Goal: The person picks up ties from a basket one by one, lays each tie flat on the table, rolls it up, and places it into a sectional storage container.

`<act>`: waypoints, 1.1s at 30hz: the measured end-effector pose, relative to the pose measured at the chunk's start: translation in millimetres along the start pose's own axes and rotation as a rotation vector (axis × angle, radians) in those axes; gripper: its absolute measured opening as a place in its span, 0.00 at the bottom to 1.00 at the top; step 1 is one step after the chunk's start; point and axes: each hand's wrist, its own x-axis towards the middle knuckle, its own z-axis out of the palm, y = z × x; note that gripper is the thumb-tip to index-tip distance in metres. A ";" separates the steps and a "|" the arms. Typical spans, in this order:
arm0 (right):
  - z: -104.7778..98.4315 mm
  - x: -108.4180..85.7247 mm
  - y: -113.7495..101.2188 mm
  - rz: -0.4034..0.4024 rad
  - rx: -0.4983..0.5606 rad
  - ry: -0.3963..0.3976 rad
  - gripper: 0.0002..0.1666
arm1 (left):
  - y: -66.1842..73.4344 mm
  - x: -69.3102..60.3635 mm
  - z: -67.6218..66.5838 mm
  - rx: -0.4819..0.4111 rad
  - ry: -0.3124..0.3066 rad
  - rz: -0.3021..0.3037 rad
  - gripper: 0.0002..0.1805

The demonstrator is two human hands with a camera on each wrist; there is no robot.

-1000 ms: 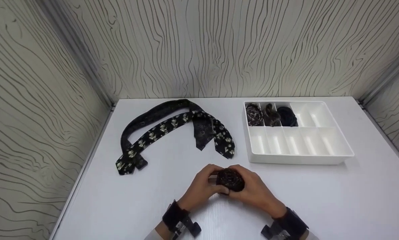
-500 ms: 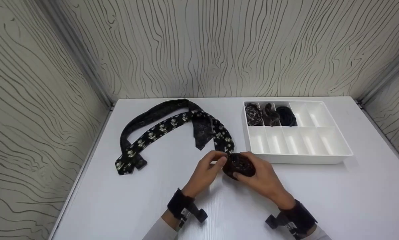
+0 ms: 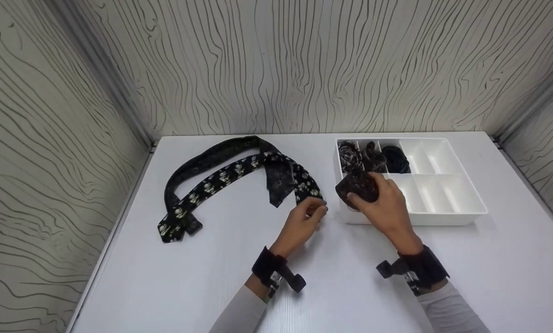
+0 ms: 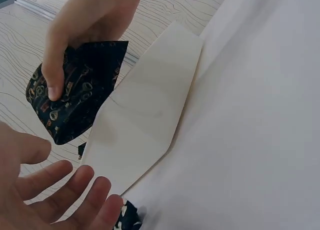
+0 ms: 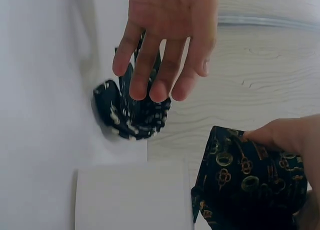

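Note:
My right hand [image 3: 387,206] grips a rolled dark necktie [image 3: 359,188] with a small gold and brown pattern, thumb on its near side. The roll hangs over the front left part of a white divided box [image 3: 443,219]. In the right wrist view, the patterned wide end of the rolled necktie [image 5: 245,175] shows beside the box. My left hand [image 3: 300,224] holds nothing; its fingers are spread and relaxed in the left wrist view. It hovers near the tip of a black necktie with pale flowers [image 3: 225,178], which lies in a loose loop on the table.
Several compartments make up the box; its back row bears a brown patterned roll [image 3: 349,157], a brown roll [image 3: 373,158] and a dark navy roll [image 3: 395,159]. The white table [image 3: 165,286] meets wood-grain panels [image 3: 276,69] behind and at the sides.
My hands have parted. The right has carried the rolled necktie up and right to the box; the left has let go of it and moved slightly right and forward.

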 end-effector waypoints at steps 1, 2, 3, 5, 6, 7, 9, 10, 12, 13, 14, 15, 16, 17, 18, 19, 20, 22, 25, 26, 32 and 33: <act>-0.9 2.9 1.1 0.020 -0.008 -0.007 0.43 | 0.3 1.7 2.5 0.003 -0.008 0.003 0.19; -1.4 5.7 2.3 0.039 -0.018 -0.013 0.44 | 0.8 3.1 5.0 0.006 -0.017 0.006 0.20; -1.9 8.2 3.6 0.054 -0.027 -0.018 0.44 | 1.8 4.0 7.3 0.008 -0.028 0.009 0.21; -2.2 12.5 5.6 0.075 -0.045 -0.024 0.45 | 3.1 5.8 12.0 0.000 -0.056 0.008 0.23; -2.0 14.4 6.6 0.080 -0.055 -0.022 0.45 | 3.8 6.5 14.3 -0.004 -0.070 0.009 0.24; -1.6 16.1 7.4 0.080 -0.065 -0.017 0.45 | 4.9 7.1 16.3 -0.010 -0.085 0.008 0.25; -0.2 18.5 9.0 0.066 -0.079 0.002 0.43 | 6.7 7.5 20.1 -0.021 -0.114 0.003 0.27; 1.1 19.3 9.2 0.054 -0.084 0.013 0.43 | 7.4 7.7 21.7 -0.022 -0.128 0.002 0.27; 4.7 20.0 8.1 0.021 -0.098 0.032 0.42 | 8.6 7.7 24.5 -0.023 -0.147 0.000 0.28; 7.2 20.3 7.0 0.001 -0.105 0.039 0.41 | 9.1 7.6 25.5 -0.024 -0.156 0.000 0.29; 9.4 20.3 5.6 -0.016 -0.112 0.042 0.41 | 9.1 7.7 26.6 -0.024 -0.163 0.002 0.29; 11.8 20.5 4.3 -0.029 -0.121 0.041 0.41 | 9.1 7.7 27.3 -0.029 -0.169 0.005 0.30; 13.8 20.7 3.1 -0.036 -0.131 0.037 0.40 | 9.1 7.6 27.8 -0.029 -0.173 0.008 0.30; 15.4 21.0 2.2 -0.039 -0.142 0.029 0.41 | 9.1 7.5 28.3 -0.033 -0.178 0.008 0.30; 16.6 21.5 1.8 -0.041 -0.149 0.021 0.41 | 9.1 7.6 28.5 -0.040 -0.182 0.009 0.30; 17.1 21.8 1.3 -0.035 -0.156 0.011 0.41 | 8.8 7.8 28.9 -0.045 -0.183 0.011 0.30; 17.2 22.3 1.2 -0.029 -0.162 -0.002 0.41 | 8.5 7.9 29.1 -0.048 -0.183 0.011 0.30; 16.7 23.0 1.4 -0.022 -0.165 -0.026 0.41 | 8.3 7.9 29.5 -0.051 -0.183 0.010 0.30; 14.8 22.7 1.2 -0.013 -0.147 -0.064 0.42 | 8.0 8.0 30.0 -0.056 -0.185 0.010 0.30; 14.1 22.5 1.5 -0.010 -0.140 -0.080 0.42 | 8.0 8.1 30.2 -0.057 -0.187 0.011 0.30; 7.4 19.7 1.5 0.010 -0.109 -0.189 0.45 | 9.2 8.0 30.8 -0.073 -0.197 0.007 0.30; 6.2 19.6 1.6 0.013 -0.104 -0.202 0.44 | 9.6 7.9 30.9 -0.077 -0.198 0.001 0.30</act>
